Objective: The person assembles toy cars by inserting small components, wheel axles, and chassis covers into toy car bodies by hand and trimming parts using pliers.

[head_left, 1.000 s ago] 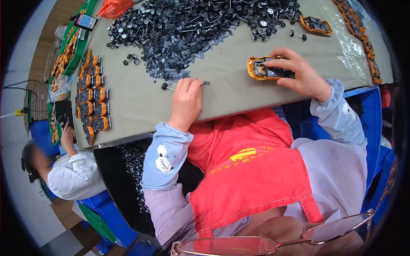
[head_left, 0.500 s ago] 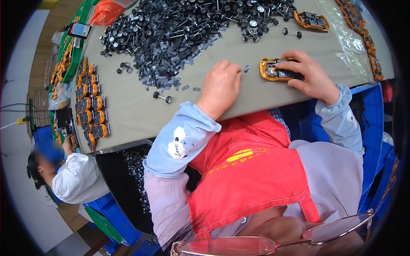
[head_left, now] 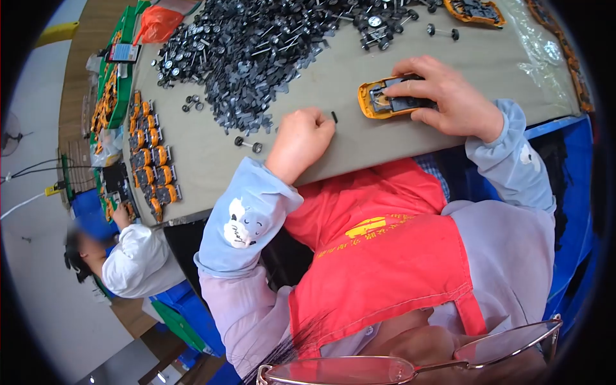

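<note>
An orange toy car (head_left: pixel 374 102) lies with its dark underside facing up, low over the table or resting on it. My right hand (head_left: pixel 443 96) is closed around its right end, with the fingers across the black base. To its left, my left hand (head_left: pixel 301 138) is closed in a pinch. A small black strip (head_left: pixel 334 117) sticks out at those fingertips, apart from the car. Beyond my left hand spreads a heap of small dark grey pieces (head_left: pixel 247 99). A wheel axle (head_left: pixel 248 145) lies just left of my left hand.
Behind is a pile of black wheels on axles (head_left: pixel 237 32). Rows of orange car parts (head_left: pixel 154 157) stand at the table's left. Another car body (head_left: pixel 475 11) and a loose axle (head_left: pixel 443 31) lie at the back right. A person in white (head_left: pixel 141 260) sits to the left.
My right hand has moved the toy car left, toward my left hand. The small dark piece that lay on the table is now at my left fingertips. The view has shifted slightly.
</note>
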